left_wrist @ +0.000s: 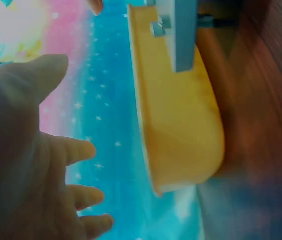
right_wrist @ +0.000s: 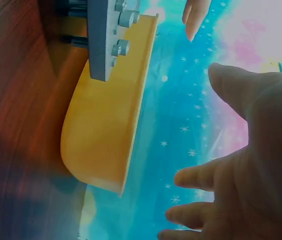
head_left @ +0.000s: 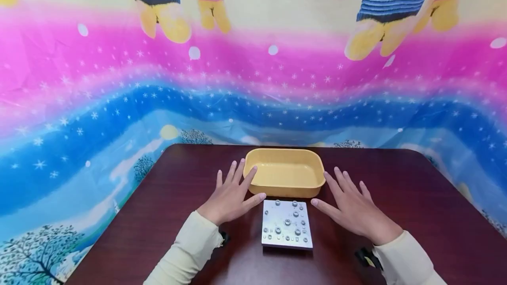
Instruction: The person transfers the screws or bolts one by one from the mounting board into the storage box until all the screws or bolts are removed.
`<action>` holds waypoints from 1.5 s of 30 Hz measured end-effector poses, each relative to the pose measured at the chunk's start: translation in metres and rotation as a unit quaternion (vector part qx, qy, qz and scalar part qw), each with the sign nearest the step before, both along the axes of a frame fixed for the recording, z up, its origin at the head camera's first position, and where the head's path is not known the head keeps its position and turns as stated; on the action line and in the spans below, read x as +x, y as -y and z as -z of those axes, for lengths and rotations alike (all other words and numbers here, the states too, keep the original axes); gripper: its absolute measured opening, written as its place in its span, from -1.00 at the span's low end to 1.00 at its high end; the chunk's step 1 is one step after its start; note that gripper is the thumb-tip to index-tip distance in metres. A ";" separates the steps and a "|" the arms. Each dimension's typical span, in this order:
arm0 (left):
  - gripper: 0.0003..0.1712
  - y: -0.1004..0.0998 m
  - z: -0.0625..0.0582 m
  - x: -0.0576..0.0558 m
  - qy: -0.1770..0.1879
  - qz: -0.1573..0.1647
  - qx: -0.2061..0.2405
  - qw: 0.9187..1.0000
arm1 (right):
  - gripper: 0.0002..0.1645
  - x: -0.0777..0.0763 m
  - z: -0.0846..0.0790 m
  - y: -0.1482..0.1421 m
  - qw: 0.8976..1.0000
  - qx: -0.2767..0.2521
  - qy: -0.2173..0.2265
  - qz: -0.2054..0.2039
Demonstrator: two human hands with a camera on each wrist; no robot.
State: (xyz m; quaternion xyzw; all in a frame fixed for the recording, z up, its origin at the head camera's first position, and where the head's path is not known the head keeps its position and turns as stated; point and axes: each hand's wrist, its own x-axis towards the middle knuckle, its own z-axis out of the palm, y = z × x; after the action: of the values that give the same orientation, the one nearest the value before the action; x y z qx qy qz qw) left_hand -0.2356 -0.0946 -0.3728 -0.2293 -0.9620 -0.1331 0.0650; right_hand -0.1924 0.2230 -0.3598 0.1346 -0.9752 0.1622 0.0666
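A square silver metal plate (head_left: pixel 283 217) with several bolts in it is in the middle of the table. Both wrist views show bolt shanks reaching below the plate (left_wrist: pixel 183 35), which stands raised off the tabletop. Just behind it is a yellow plastic basin (head_left: pixel 285 190), with no contents showing. My left hand (head_left: pixel 231 197) hovers at the left, fingers spread, fingertips overlapping the basin's left side in the head view. On the other side my right hand (head_left: pixel 350 206) is spread likewise, its index fingertip by the basin's right edge. Neither hand holds anything.
The dark reddish-brown table (head_left: pixel 178 175) has rounded far corners. Right behind it hangs a colourful printed cloth (head_left: pixel 253 78) with bears and snowflakes. Dark straps (head_left: pixel 368 258) show at the wrists beneath cream sleeves (head_left: pixel 190 245).
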 end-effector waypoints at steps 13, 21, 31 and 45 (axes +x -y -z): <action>0.01 -0.016 0.014 -0.050 0.089 0.026 0.135 0.986 | 0.09 -0.035 0.020 -0.012 0.993 -0.113 -0.006 0.019; -0.06 -0.012 0.044 -0.071 0.127 0.045 0.289 0.948 | -0.07 -0.056 0.041 -0.014 0.978 -0.202 -0.002 0.044; -0.24 -0.002 0.074 -0.080 0.118 0.049 0.413 0.902 | -0.28 -0.074 0.069 -0.014 0.939 -0.340 0.030 0.033; -0.22 0.001 0.061 -0.069 0.159 0.059 0.441 0.882 | -0.26 -0.077 0.083 -0.015 0.871 -0.479 0.112 0.012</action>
State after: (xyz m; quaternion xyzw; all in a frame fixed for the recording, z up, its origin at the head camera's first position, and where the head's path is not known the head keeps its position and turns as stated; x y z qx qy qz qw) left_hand -0.3041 -0.0953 -0.4342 -0.2088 -0.7863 -0.5815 -0.0026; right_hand -0.2691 0.2378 -0.4429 0.0558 -0.7806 0.6223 0.0154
